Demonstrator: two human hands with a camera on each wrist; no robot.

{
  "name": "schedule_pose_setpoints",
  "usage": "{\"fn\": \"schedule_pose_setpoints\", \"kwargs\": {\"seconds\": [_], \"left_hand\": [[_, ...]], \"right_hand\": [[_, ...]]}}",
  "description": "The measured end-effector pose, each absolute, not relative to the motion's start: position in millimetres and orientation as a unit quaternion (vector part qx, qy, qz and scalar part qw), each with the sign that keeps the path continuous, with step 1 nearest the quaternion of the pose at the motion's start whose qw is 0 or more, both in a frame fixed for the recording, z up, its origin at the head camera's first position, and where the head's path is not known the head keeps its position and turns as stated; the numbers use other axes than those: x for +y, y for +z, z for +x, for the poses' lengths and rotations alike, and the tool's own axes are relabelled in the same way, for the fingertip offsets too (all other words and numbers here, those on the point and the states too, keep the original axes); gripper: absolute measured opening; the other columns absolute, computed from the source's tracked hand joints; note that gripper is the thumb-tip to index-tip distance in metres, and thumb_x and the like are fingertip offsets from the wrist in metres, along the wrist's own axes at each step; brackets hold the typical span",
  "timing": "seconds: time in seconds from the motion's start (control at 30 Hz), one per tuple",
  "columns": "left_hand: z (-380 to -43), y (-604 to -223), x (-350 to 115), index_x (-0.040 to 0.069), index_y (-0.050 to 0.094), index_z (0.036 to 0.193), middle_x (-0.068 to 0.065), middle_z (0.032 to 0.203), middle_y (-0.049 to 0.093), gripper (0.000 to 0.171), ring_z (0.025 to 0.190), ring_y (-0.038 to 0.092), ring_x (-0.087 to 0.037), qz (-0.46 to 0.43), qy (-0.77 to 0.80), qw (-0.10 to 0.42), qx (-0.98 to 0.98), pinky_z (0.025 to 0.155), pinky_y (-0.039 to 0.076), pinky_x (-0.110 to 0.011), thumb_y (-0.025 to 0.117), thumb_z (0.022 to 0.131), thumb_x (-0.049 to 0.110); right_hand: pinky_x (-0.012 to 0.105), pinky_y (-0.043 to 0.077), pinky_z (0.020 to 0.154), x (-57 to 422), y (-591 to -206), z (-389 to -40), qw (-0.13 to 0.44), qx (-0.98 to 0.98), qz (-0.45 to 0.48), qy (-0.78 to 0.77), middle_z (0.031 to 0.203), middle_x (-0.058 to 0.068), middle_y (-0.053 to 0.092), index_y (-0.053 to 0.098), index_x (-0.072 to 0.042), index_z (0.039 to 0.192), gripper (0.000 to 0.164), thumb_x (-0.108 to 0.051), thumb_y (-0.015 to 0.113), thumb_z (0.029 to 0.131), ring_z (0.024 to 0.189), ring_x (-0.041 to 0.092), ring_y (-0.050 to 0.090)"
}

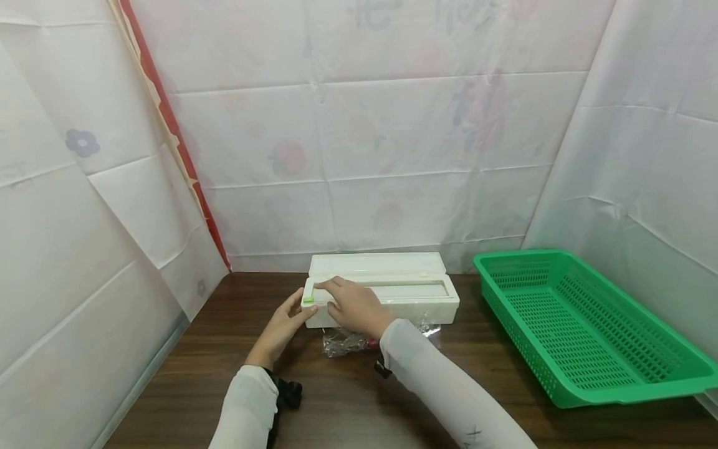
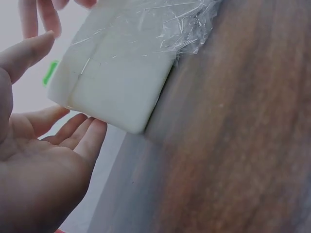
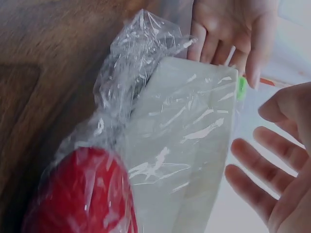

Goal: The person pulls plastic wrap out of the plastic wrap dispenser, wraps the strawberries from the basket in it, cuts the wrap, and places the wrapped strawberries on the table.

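A white cling film dispenser (image 1: 387, 312) lies lengthwise with its lid (image 1: 377, 264) raised at the back. A small green slider (image 1: 308, 300) sits at its left end. My left hand (image 1: 282, 325) holds that end, fingertips against the end face and thumb near the front edge. Over the left part of the top is my right hand (image 1: 354, 304), fingers spread and apart from the dispenser in the right wrist view. Clear film (image 3: 141, 53) hangs down the front in crumpled folds. A red rounded object (image 3: 87, 194) lies under or in the film; its kind is unclear.
A green plastic basket (image 1: 583, 394) with slotted sides stands on the right of the dark wooden table (image 1: 336, 411). White patterned sheets (image 1: 359, 137) enclose the back and both sides. Dark wrist cameras (image 1: 288, 394) sit on the forearms.
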State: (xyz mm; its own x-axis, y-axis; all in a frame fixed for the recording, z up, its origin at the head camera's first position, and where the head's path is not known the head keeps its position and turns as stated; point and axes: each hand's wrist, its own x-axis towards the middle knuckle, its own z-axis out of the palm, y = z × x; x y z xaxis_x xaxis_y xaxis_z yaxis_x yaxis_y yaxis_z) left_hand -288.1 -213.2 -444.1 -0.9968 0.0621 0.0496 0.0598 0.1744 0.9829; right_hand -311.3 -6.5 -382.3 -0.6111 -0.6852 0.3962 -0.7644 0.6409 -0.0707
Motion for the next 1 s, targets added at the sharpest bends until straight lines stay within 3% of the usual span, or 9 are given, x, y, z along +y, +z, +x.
{"fn": "schedule_pose_setpoints", "kwargs": {"seconds": [0.17,0.27,0.57,0.77,0.9,1.0], "left_hand": [[-286,-438,-212,0.007,0.022,0.16,-0.019,0.162,0.022,0.08,0.146,0.026,-0.04,0.032,0.646,-0.003,0.763,0.115,0.022,-0.059,0.064,0.099,0.039],[-282,-428,-209,0.005,0.022,0.159,-0.02,0.162,0.019,0.075,0.147,0.022,-0.04,0.023,0.646,-0.006,0.763,0.116,0.021,-0.057,0.062,0.101,0.033],[-292,-438,-210,0.009,0.031,0.157,-0.017,0.16,0.03,0.068,0.146,0.029,-0.035,0.031,0.65,-0.06,0.757,0.117,0.025,-0.053,0.064,0.101,0.029],[-289,-425,-204,0.015,0.05,0.147,-0.013,0.148,0.043,0.051,0.137,0.039,-0.032,0.002,0.584,-0.181,0.791,0.108,0.038,-0.05,0.065,0.099,0.022],[-284,-414,-198,0.009,0.064,0.133,-0.011,0.138,0.052,0.038,0.126,0.048,-0.029,0.03,0.546,-0.285,0.787,0.097,0.044,-0.048,0.069,0.095,0.012],[-281,-409,-192,0.006,0.067,0.126,-0.01,0.133,0.056,0.034,0.12,0.052,-0.026,0.076,0.518,-0.33,0.786,0.092,0.046,-0.05,0.071,0.092,0.008]], "right_hand": [[0.026,0.054,0.067,9,-381,-315,0.192,-0.879,0.401,0.173,0.123,0.002,0.065,0.061,-0.014,0.134,0.036,-0.012,0.061,0.098,0.088,0.013,0.063],[0.031,0.055,0.081,20,-379,-317,0.197,-0.873,0.397,0.204,0.117,0.003,0.067,0.064,-0.012,0.128,0.031,-0.009,0.06,0.097,0.101,0.016,0.064],[0.035,0.053,0.089,57,-373,-316,0.192,-0.867,0.39,0.245,0.113,0.006,0.069,0.068,-0.006,0.119,0.023,-0.005,0.06,0.097,0.102,0.017,0.064],[0.035,0.054,0.085,83,-373,-308,0.211,-0.857,0.39,0.263,0.108,0.004,0.07,0.069,-0.007,0.115,0.02,-0.004,0.061,0.097,0.098,0.015,0.064],[0.034,0.055,0.084,100,-374,-302,0.231,-0.851,0.388,0.267,0.107,0.001,0.07,0.07,-0.008,0.113,0.019,-0.002,0.063,0.096,0.098,0.015,0.064],[0.035,0.055,0.085,111,-378,-299,0.234,-0.851,0.39,0.264,0.109,0.002,0.07,0.07,-0.006,0.113,0.018,-0.003,0.064,0.096,0.1,0.015,0.065]]}}
